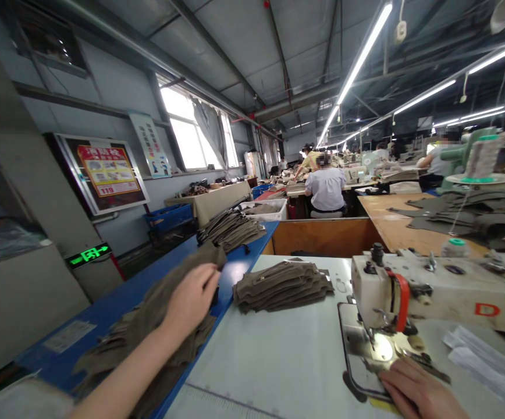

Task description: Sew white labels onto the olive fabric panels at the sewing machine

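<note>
My left hand (195, 295) is closed on a dark olive fabric piece (165, 285), slightly blurred, which is raised at its far end above a loose pile of similar pieces (187, 355) on the blue table. At the lower right, my right hand (422, 387) lies low by the needle plate of a white sewing machine (444, 291), fingers pressed together. What is under those fingertips is mostly hidden. The machine's lamp lights the metal plate (352, 331) just beyond them. A stack of olive fabric pieces (283, 285) sits on the white machine table (252, 355), between my hands.
Another fabric stack (230, 227) lies farther along the blue table (117, 302). White strips (483, 361) rest right of my right hand. A thread cone (455, 247) stands behind the machine. Dark cut pieces (466, 215) cover a wooden table. A seated person (326, 189) works ahead.
</note>
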`<state>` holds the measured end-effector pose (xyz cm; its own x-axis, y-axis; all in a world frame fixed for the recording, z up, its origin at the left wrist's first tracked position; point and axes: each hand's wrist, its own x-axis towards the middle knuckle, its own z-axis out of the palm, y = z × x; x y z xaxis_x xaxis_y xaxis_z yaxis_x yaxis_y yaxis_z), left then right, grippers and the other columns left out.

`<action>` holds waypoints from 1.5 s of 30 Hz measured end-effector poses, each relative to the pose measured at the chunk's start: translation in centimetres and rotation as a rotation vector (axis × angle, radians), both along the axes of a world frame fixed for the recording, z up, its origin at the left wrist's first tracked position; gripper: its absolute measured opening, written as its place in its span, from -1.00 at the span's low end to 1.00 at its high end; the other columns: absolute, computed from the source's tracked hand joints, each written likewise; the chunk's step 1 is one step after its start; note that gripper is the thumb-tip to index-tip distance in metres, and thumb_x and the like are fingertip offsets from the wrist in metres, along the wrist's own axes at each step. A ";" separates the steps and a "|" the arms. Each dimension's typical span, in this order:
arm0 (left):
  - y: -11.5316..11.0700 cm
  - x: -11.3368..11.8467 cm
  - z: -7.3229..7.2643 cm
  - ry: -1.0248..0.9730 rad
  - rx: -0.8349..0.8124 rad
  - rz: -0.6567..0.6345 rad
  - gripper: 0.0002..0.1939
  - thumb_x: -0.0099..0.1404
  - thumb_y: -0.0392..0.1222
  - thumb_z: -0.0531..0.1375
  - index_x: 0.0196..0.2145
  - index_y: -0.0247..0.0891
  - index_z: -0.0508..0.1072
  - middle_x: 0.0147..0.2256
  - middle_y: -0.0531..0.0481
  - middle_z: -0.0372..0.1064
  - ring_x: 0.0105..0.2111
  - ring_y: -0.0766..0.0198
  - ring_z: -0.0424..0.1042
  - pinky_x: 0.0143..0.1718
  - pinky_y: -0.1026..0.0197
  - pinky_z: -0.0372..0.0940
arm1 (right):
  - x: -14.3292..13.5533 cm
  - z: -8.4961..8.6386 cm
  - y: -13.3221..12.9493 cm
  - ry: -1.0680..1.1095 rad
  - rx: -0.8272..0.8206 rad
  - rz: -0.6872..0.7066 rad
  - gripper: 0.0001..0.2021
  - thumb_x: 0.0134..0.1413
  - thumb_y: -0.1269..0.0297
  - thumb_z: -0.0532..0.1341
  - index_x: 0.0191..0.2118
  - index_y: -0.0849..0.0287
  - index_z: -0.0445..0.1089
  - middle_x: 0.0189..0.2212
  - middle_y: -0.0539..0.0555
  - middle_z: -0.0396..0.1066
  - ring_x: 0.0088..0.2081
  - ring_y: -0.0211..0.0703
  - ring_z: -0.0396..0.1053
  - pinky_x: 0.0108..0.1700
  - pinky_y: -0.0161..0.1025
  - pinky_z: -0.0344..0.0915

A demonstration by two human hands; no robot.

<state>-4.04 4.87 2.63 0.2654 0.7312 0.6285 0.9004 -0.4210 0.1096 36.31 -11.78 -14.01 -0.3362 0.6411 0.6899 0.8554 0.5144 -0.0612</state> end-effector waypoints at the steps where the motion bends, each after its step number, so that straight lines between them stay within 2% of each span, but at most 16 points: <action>1: -1.3 1.9 -2.6 0.023 -0.052 -0.101 -0.68 0.36 -0.10 -0.04 -0.18 -0.21 0.48 -0.10 -0.10 0.49 -0.06 0.09 0.44 0.03 0.08 0.32 | -0.1 -0.1 -0.1 0.012 -0.044 -0.012 -0.84 0.20 0.38 0.11 -0.28 0.03 0.43 -0.39 0.03 0.51 -0.34 -0.15 0.49 -0.24 -0.31 0.41; 4: -5.5 7.1 -11.3 0.129 -0.174 -0.377 -0.74 0.31 -0.29 0.01 -0.23 -0.14 0.49 -0.16 -0.02 0.54 -0.16 0.20 0.52 -0.09 0.19 0.42 | -0.3 -0.3 -0.4 0.045 -0.189 -0.049 -0.82 0.21 0.43 0.09 -0.29 0.06 0.42 -0.39 0.03 0.47 -0.32 -0.17 0.46 -0.23 -0.31 0.39; 5: -6.6 8.5 -13.7 0.153 -0.163 -0.458 -0.74 0.29 -0.34 0.03 -0.23 -0.14 0.49 -0.17 -0.01 0.55 -0.16 0.20 0.53 -0.11 0.22 0.44 | -0.5 -0.3 -0.4 0.053 -0.217 -0.054 -0.81 0.22 0.44 0.08 -0.29 0.07 0.41 -0.39 0.04 0.46 -0.31 -0.16 0.45 -0.24 -0.30 0.39; 7: -8.3 10.8 -17.0 0.182 -0.119 -0.598 -0.78 0.27 -0.35 0.08 -0.22 -0.16 0.47 -0.13 -0.04 0.54 -0.12 0.16 0.52 -0.05 0.19 0.42 | -0.8 -0.3 -0.6 0.067 -0.254 -0.060 -0.78 0.23 0.46 0.05 -0.29 0.08 0.42 -0.39 0.05 0.44 -0.31 -0.14 0.43 -0.25 -0.27 0.38; 8: -8.8 11.8 -17.8 0.179 -0.114 -0.648 -0.82 0.26 -0.33 0.11 -0.22 -0.18 0.47 -0.12 -0.06 0.53 -0.10 0.14 0.51 -0.03 0.18 0.42 | -1.0 -0.2 -0.8 0.079 -0.264 -0.063 -0.77 0.23 0.46 0.03 -0.28 0.09 0.42 -0.38 0.05 0.44 -0.30 -0.13 0.43 -0.25 -0.26 0.38; 10: -9.5 13.3 -17.7 0.161 -0.149 -0.729 -0.88 0.27 -0.23 0.17 -0.23 -0.19 0.46 -0.09 -0.08 0.51 -0.09 0.11 0.50 -0.01 0.15 0.41 | -1.7 0.0 -1.2 0.122 -0.274 -0.066 -0.76 0.24 0.46 0.02 -0.21 0.10 0.42 -0.35 0.07 0.44 -0.29 -0.12 0.42 -0.24 -0.25 0.38; 14: -10.3 14.8 -15.3 0.125 -0.266 -0.817 -0.80 0.30 -0.04 0.16 -0.24 -0.18 0.47 -0.04 -0.10 0.49 -0.04 0.06 0.47 0.01 0.07 0.40 | -3.2 0.9 -2.7 0.188 -0.303 -0.031 -0.69 0.22 0.48 0.04 0.03 0.14 0.35 -0.25 0.12 0.44 -0.24 -0.12 0.39 -0.19 -0.26 0.36; 16: -10.4 15.1 -14.6 0.104 -0.321 -0.765 -0.77 0.36 -0.05 0.10 -0.14 -0.15 0.48 0.03 -0.08 0.44 0.02 0.09 0.42 0.04 0.05 0.36 | -3.9 1.5 -3.4 0.163 -0.368 -0.023 -0.73 0.22 0.45 0.06 -0.02 0.12 0.38 -0.27 0.10 0.43 -0.24 -0.10 0.36 -0.19 -0.24 0.33; 19: -10.0 15.5 -14.7 0.153 -0.337 -0.659 -0.65 0.41 -0.07 0.04 0.07 -0.13 0.40 0.16 -0.08 0.29 0.14 0.07 0.30 0.12 -0.02 0.27 | -4.5 2.0 -4.0 0.116 -0.458 -0.026 -0.81 0.24 0.39 0.09 -0.13 0.09 0.43 -0.32 0.07 0.40 -0.23 -0.09 0.31 -0.19 -0.21 0.28; 23: -8.8 16.6 -15.2 0.350 -0.347 -0.655 -0.52 0.38 -0.01 0.06 0.22 -0.13 0.25 0.24 -0.09 0.17 0.22 0.01 0.17 0.17 -0.13 0.15 | -4.4 2.4 -4.3 0.117 -0.490 -0.042 -0.81 0.27 0.37 0.08 -0.13 0.11 0.43 -0.29 0.09 0.39 -0.20 -0.11 0.28 -0.18 -0.22 0.25; 26: -8.0 17.3 -15.2 0.392 -0.351 -0.665 -0.48 0.39 0.04 0.04 0.25 -0.11 0.21 0.26 -0.08 0.13 0.23 0.02 0.14 0.19 -0.12 0.10 | -2.9 2.6 -4.5 0.142 -0.474 -0.068 -0.79 0.29 0.37 0.06 -0.14 0.12 0.44 -0.30 0.10 0.39 -0.21 -0.11 0.29 -0.17 -0.22 0.26; 29: -7.3 17.9 -15.3 0.407 -0.352 -0.682 -0.45 0.38 0.10 0.03 0.26 -0.09 0.19 0.27 -0.07 0.11 0.24 0.01 0.13 0.20 -0.11 0.07 | 0.8 2.6 -5.0 0.200 -0.406 -0.171 -0.75 0.30 0.35 0.02 -0.15 0.14 0.45 -0.30 0.13 0.41 -0.22 -0.09 0.32 -0.18 -0.20 0.29; 33: -6.8 18.4 -15.5 0.411 -0.369 -0.708 -0.42 0.36 0.13 0.04 0.27 -0.05 0.16 0.28 -0.05 0.06 0.25 0.01 0.11 0.21 -0.12 0.03 | 7.3 2.8 -6.1 0.284 -0.292 -0.510 -0.73 0.28 0.31 0.02 -0.20 0.16 0.47 -0.31 0.15 0.43 -0.24 -0.07 0.39 -0.16 -0.17 0.32; 36: -6.5 18.7 -15.5 0.426 -0.398 -0.726 -0.42 0.35 0.13 0.05 0.28 -0.01 0.14 0.29 -0.02 0.04 0.26 0.01 0.08 0.22 -0.13 0.02 | 10.5 3.1 -6.8 0.223 -0.452 -0.738 -0.78 0.21 0.32 0.08 -0.24 0.17 0.49 -0.30 0.13 0.45 -0.27 -0.08 0.41 -0.19 -0.20 0.30; 39: -6.2 18.8 -15.7 0.413 -0.389 -0.741 -0.41 0.34 0.13 0.08 0.28 0.02 0.13 0.29 -0.02 0.05 0.26 0.01 0.08 0.22 -0.12 0.01 | 11.2 3.5 -6.7 0.152 -0.614 -0.786 -0.82 0.15 0.38 0.12 -0.34 0.17 0.48 -0.34 0.10 0.46 -0.29 -0.10 0.41 -0.25 -0.26 0.26; 45: -6.0 18.8 -16.0 0.382 -0.363 -0.751 -0.40 0.32 0.14 0.10 0.27 0.02 0.15 0.28 -0.02 0.07 0.25 0.02 0.12 0.23 -0.09 0.02 | 10.4 4.2 -5.7 0.074 -0.677 -0.835 -0.78 0.15 0.43 0.08 -0.41 0.17 0.45 -0.34 0.15 0.48 -0.23 -0.03 0.41 -0.23 -0.24 0.23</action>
<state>14.73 -1.13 -13.37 0.8933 0.4177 0.1661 0.4060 -0.9083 0.1006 46.72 -17.52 -9.82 0.4124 0.9048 0.1063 0.9028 -0.3904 -0.1802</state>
